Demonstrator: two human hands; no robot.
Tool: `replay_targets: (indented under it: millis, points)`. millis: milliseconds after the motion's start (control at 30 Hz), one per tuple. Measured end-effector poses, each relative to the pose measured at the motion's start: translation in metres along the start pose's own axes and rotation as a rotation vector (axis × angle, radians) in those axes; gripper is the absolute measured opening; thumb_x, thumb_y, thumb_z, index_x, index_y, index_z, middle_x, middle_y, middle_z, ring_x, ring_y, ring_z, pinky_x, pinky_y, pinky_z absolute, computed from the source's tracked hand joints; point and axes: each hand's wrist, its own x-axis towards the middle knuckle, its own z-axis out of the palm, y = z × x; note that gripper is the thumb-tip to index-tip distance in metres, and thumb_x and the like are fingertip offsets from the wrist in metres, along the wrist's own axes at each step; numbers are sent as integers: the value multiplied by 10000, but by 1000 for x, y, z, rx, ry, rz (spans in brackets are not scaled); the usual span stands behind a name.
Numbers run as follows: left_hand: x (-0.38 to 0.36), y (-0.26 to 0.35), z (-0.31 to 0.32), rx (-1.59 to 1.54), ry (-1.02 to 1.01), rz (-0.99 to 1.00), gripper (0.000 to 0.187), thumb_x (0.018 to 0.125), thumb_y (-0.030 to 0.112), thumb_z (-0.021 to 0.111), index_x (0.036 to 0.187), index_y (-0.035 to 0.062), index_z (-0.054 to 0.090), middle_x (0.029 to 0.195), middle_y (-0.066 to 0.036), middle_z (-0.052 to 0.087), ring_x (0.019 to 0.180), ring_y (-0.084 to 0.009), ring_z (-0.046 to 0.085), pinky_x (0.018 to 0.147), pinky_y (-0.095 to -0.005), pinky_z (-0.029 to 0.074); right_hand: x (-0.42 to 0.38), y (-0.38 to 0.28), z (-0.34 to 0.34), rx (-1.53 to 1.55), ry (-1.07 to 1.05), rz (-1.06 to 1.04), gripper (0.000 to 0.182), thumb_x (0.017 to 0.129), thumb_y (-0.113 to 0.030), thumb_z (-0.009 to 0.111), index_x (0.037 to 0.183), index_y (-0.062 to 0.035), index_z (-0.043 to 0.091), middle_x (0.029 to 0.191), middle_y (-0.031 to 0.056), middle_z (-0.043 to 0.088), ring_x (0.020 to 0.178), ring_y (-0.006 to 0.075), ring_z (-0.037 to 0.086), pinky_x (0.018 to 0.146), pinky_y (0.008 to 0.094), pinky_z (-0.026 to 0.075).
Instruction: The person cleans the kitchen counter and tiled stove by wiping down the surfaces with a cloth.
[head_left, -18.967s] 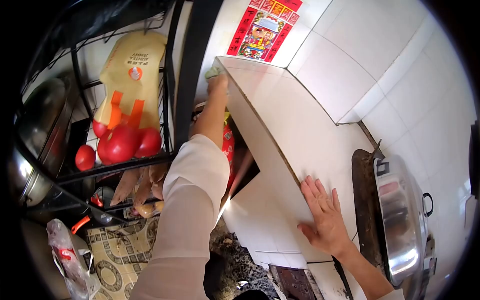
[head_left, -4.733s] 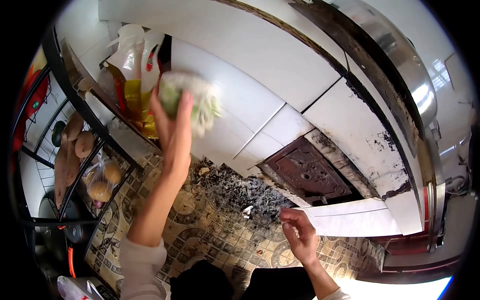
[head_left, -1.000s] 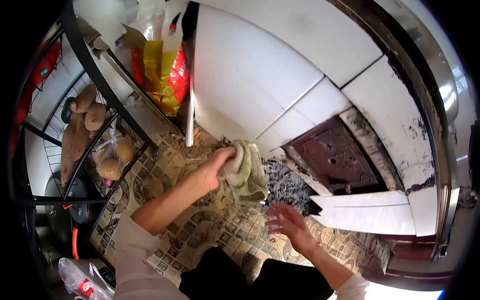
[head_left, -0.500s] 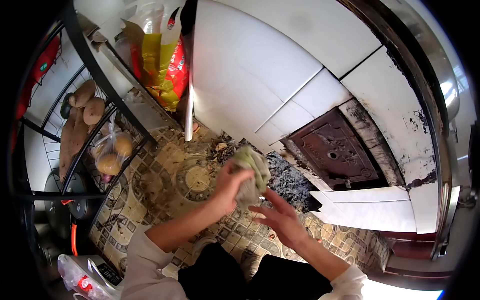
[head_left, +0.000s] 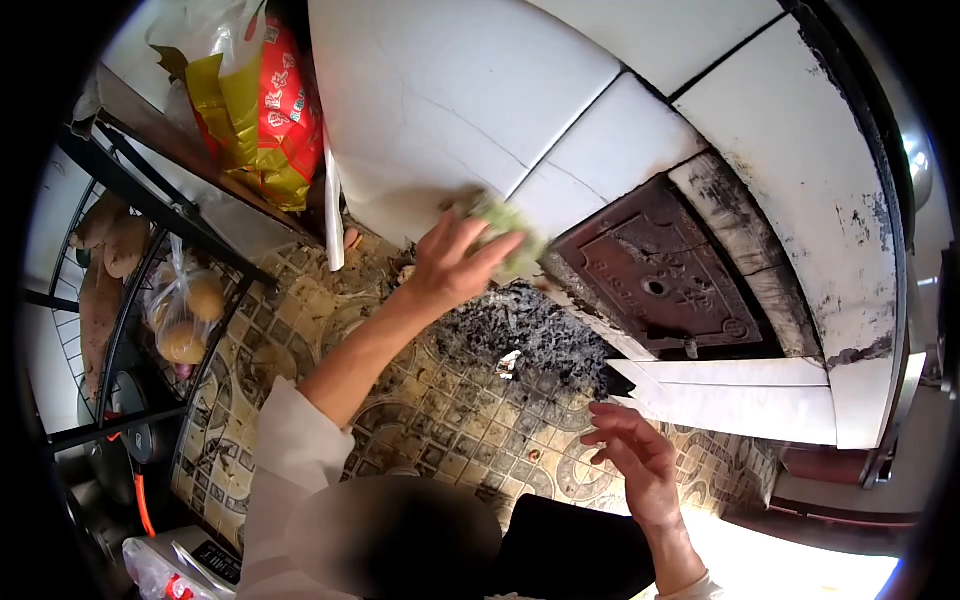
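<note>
My left hand is closed on a crumpled pale green cloth, which lies against the lower part of the white tiled wall, left of a rusty metal stove door. Its fingers are spread over the cloth. Lower right, my right hand hangs over the floor with bent fingers apart and nothing in them. Dark ash is heaped on the floor below the stove door.
At the left, a black wire rack holds root vegetables and a plastic bag of round yellowish produce. A red and gold bag stands behind it. The patterned tile floor is dirty. A plastic bag lies at lower left.
The cloth and my left hand have moved up onto the white tiles. My right hand has come away from the cloth, down and to the right. The view has shifted.
</note>
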Motion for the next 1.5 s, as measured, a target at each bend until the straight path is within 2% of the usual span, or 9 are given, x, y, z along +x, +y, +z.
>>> replay_targets:
  millis: [100, 267, 533, 800, 933, 1100, 1300, 1400, 1500]
  points:
    - [-53, -18, -31, 113, -352, -34, 358, 764, 126, 750, 1112, 155, 671, 1063, -72, 532, 869, -222, 560, 636, -300, 586, 3, 5, 2, -44, -40, -44, 226, 924, -86, 584, 1128, 0, 625, 1275, 135, 554, 989, 190, 634, 757, 281, 517]
    - [12, 5, -12, 122, -138, 35, 612, 741, 136, 775, 1297, 293, 571, 1067, -48, 500, 832, -212, 517, 649, -332, 527, 12, 10, -1, -58, -76, -68, 235, 931, -83, 579, 1147, -1, 618, 1292, 125, 534, 1013, 185, 620, 781, 283, 508]
    - [-13, -13, -26, 174, -445, 176, 632, 794, 198, 730, 1355, 373, 498, 1028, -20, 489, 846, -192, 474, 681, -345, 511, 6, 11, -6, -114, -59, -66, 227, 936, -92, 573, 1141, -6, 620, 1298, 134, 521, 1012, 190, 616, 795, 285, 507]
    - [-12, -20, -49, 81, -766, 202, 500, 796, 53, 670, 1247, 260, 606, 1107, -75, 545, 974, -233, 528, 704, -392, 553, 2, 4, -1, -166, -105, -74, 226, 937, -112, 583, 1131, -2, 622, 1298, 131, 512, 1020, 177, 606, 798, 284, 511]
    - [-15, -8, -91, -199, -840, -270, 279, 750, 96, 719, 1021, 149, 680, 975, -93, 616, 843, -195, 611, 600, -313, 552, -3, 5, -4, -235, -122, -130, 194, 925, -17, 562, 1104, 0, 635, 1275, 159, 528, 1001, 188, 636, 779, 263, 528]
    - [44, 14, -76, -203, -459, -631, 235, 771, 179, 723, 947, 43, 648, 891, -87, 613, 646, -164, 598, 556, -287, 523, -1, 11, -5, -186, -122, -128, 215, 944, -111, 578, 1118, 1, 631, 1270, 131, 530, 1003, 166, 609, 797, 279, 512]
    - [80, 34, -28, 77, -82, -270, 291, 666, 165, 825, 869, 105, 626, 886, -38, 572, 717, -168, 587, 505, -275, 531, -2, 8, -3, -205, -112, -102, 206, 938, -80, 570, 1117, 3, 630, 1268, 140, 534, 1002, 178, 627, 780, 264, 520]
    - [32, 14, -22, 70, -203, -276, 279, 672, 142, 816, 859, 124, 609, 886, -29, 551, 743, -178, 576, 520, -288, 537, -6, 9, -7, -217, -103, -137, 205, 929, -23, 556, 1120, -1, 630, 1257, 152, 541, 996, 187, 633, 763, 251, 523]
    - [-24, -17, -52, 86, -487, -742, 255, 753, 171, 768, 931, 105, 598, 929, -55, 565, 784, -171, 580, 661, -339, 525, -10, 7, -10, -223, -101, -131, 204, 924, -11, 555, 1115, 4, 626, 1282, 152, 521, 1041, 194, 614, 798, 254, 514]
